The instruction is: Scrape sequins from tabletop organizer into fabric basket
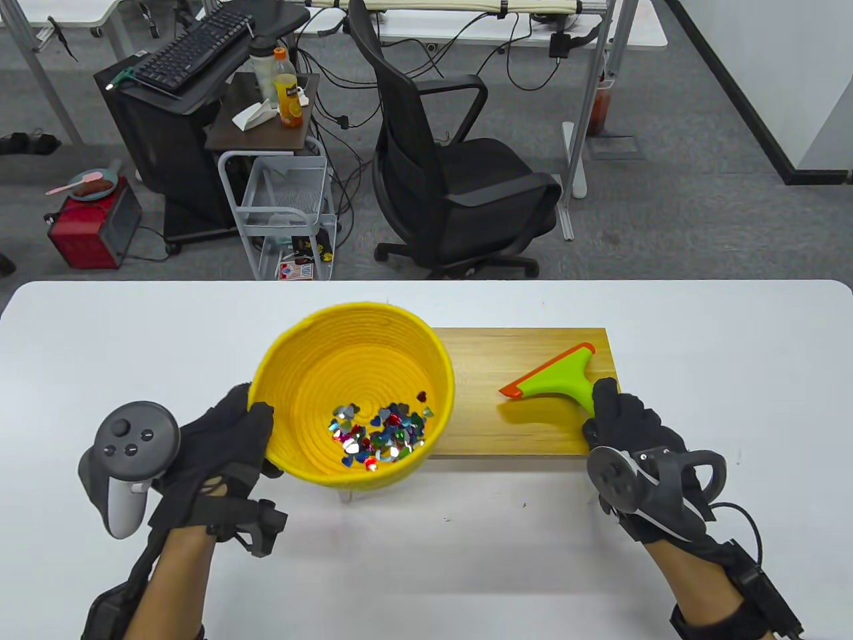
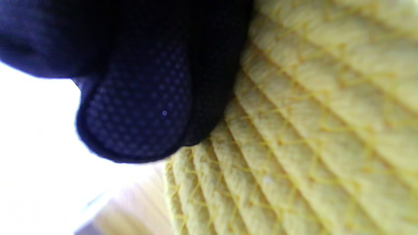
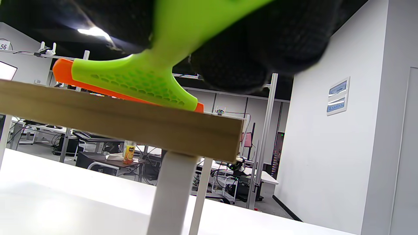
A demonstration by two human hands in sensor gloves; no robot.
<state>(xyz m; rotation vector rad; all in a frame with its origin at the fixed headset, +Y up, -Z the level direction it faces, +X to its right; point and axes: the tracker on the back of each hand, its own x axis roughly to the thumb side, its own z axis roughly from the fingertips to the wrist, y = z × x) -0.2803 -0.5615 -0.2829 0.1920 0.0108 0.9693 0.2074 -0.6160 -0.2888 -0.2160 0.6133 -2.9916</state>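
Observation:
A yellow woven fabric basket (image 1: 320, 373) is tilted at the left end of a raised wooden organizer shelf (image 1: 533, 427). Many coloured sequins (image 1: 380, 430) lie in its lower side. My left hand (image 1: 230, 433) grips the basket's near-left rim; in the left wrist view a gloved finger (image 2: 140, 107) presses on the basket's wall (image 2: 310, 130). My right hand (image 1: 626, 427) holds the handle of a green scraper with an orange blade (image 1: 553, 380), which rests on the shelf top. In the right wrist view the scraper (image 3: 137, 78) sits on the shelf edge (image 3: 130, 120).
The shelf stands on white legs (image 3: 171, 192) on a white table (image 1: 426, 567). Behind the table's far edge are a black office chair (image 1: 453, 180), a wire cart (image 1: 286, 213) and a black cabinet with a keyboard (image 1: 186, 53).

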